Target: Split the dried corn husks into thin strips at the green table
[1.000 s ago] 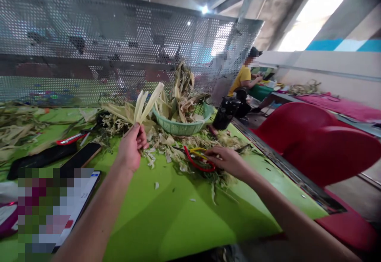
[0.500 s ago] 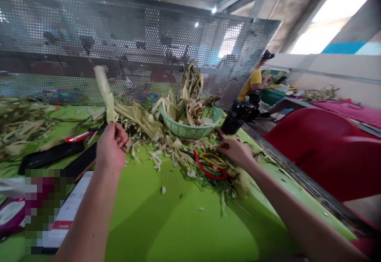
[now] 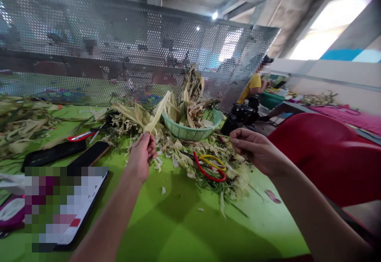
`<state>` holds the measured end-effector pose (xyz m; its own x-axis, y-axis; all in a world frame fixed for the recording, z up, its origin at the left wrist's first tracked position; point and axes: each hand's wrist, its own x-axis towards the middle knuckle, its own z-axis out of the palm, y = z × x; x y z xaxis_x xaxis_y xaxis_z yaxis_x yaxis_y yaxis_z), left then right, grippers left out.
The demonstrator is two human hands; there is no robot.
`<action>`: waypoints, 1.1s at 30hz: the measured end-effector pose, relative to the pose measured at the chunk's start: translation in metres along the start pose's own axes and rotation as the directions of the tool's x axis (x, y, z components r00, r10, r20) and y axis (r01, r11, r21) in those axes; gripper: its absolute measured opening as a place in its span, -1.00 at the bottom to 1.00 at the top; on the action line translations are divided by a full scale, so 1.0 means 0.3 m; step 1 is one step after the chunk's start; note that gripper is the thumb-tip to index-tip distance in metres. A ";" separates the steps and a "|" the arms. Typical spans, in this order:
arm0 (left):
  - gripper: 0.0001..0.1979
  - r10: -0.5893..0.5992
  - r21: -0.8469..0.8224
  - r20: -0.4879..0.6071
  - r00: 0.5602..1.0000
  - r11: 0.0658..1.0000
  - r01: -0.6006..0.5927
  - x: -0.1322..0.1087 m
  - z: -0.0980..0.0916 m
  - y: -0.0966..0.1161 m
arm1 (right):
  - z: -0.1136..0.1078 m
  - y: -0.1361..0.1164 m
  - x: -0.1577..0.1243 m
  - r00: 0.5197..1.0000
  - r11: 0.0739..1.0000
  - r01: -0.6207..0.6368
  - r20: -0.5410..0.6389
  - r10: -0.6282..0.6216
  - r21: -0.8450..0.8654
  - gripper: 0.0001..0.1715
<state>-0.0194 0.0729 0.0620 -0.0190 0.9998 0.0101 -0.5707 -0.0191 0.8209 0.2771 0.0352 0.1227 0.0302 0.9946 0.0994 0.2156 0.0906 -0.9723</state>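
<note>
My left hand (image 3: pixel 141 155) is closed around the base of a pale corn husk leaf (image 3: pixel 159 111) that points up and to the right. My right hand (image 3: pixel 256 149) is raised over the table with thumb and fingers pinched on a thin green strand (image 3: pixel 222 135). Between the hands lie scissors with red and yellow handles (image 3: pixel 210 166) on a heap of husk scraps (image 3: pixel 190 151). Behind them a light green basket (image 3: pixel 193 131) is filled with husks.
The bright green table (image 3: pixel 184 222) carries a phone (image 3: pixel 89 155), a dark case (image 3: pixel 50 155), red-handled scissors (image 3: pixel 80 136) and more husks at far left. A perforated metal screen (image 3: pixel 125 51) closes the back. A red chair (image 3: pixel 324 151) stands right; a person in yellow (image 3: pixel 253 85) sits beyond.
My left hand moved right toward the middle with the husk leaf, now tilted right. My right hand lifted off the scrap heap beside the scissors, pinching a strand.
</note>
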 end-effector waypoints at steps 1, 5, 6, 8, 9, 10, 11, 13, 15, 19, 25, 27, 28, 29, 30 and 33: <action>-0.71 -0.005 0.009 0.012 1.000 1.000 0.005 -0.003 0.008 -0.006 | 0.018 -0.021 -0.001 0.999 0.998 0.018 0.035 -0.016 -0.061 -0.66; -0.71 -0.019 0.084 0.077 0.997 0.996 0.013 -0.016 0.054 -0.016 | 0.114 -0.065 0.013 0.980 0.956 0.144 0.173 -0.101 -0.255 -0.66; -0.71 -0.017 0.110 0.087 0.996 0.994 0.007 -0.019 0.066 -0.016 | 0.142 -0.068 0.019 0.971 0.939 0.182 0.204 -0.126 -0.290 -0.67; -0.74 0.000 0.152 0.085 0.996 0.988 -0.014 -0.021 0.087 -0.015 | 0.199 -0.069 0.032 0.953 0.895 0.261 0.246 -0.178 -0.362 -0.69; -0.74 0.003 0.172 0.087 0.996 0.985 -0.018 -0.021 0.095 -0.015 | 0.226 -0.068 0.037 0.943 0.868 0.301 0.260 -0.208 -0.396 -0.70; -0.75 -0.002 0.193 0.097 0.995 0.981 -0.017 -0.020 0.100 -0.018 | 0.253 -0.067 0.043 0.931 0.837 0.341 0.273 -0.240 -0.427 -0.71; -0.75 -0.005 0.207 0.101 0.995 0.978 -0.016 -0.019 0.102 -0.023 | 0.278 -0.066 0.048 0.919 0.804 0.380 0.285 -0.272 -0.458 -0.72; -0.74 -0.017 0.223 0.089 0.996 0.975 -0.003 -0.013 0.098 -0.039 | 0.323 -0.064 0.059 0.895 0.732 0.443 0.305 -0.327 -0.517 -0.75; -0.73 -0.043 0.227 0.086 0.995 0.974 0.022 -0.006 0.084 -0.060 | 0.360 -0.061 0.072 0.871 0.672 0.491 0.322 -0.370 -0.554 -0.76; -0.66 -0.085 0.227 0.153 0.985 0.973 0.049 0.013 0.042 -0.094 | 0.410 -0.041 0.106 0.848 0.636 0.530 0.346 -0.401 -0.561 -0.77; -0.63 -0.165 0.333 0.139 0.976 0.936 0.111 0.017 0.001 -0.066 | 0.422 0.011 0.146 0.870 0.689 0.493 0.301 -0.390 -0.531 -0.83; -0.68 -0.193 0.343 0.183 0.964 0.931 0.121 0.009 -0.003 -0.051 | 0.415 0.019 0.151 0.876 0.710 0.482 0.300 -0.378 -0.513 -0.84; -0.71 -0.204 0.350 0.203 0.958 0.929 0.124 0.006 -0.004 -0.047 | 0.412 0.020 0.153 0.880 0.723 0.475 0.299 -0.370 -0.502 -0.83; -0.73 -0.211 0.357 0.215 0.953 0.926 0.125 0.004 -0.005 -0.044 | 0.409 0.020 0.155 0.883 0.738 0.467 0.300 -0.360 -0.487 -0.83; -0.74 -0.215 0.365 0.218 0.952 0.922 0.124 0.003 -0.007 -0.044 | 0.406 0.020 0.157 0.886 0.756 0.458 0.304 -0.350 -0.467 -0.82; -0.75 -0.196 0.355 0.189 0.962 0.927 0.119 0.002 -0.009 -0.050 | 0.405 0.027 0.166 0.896 0.842 0.407 0.331 -0.295 -0.353 -0.76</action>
<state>-0.0130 0.0739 0.0482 0.2489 0.9676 -0.0431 -0.2404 0.1049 0.9650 0.1619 0.0916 0.0941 -0.3592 0.8816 0.3061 0.5383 0.4637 -0.7038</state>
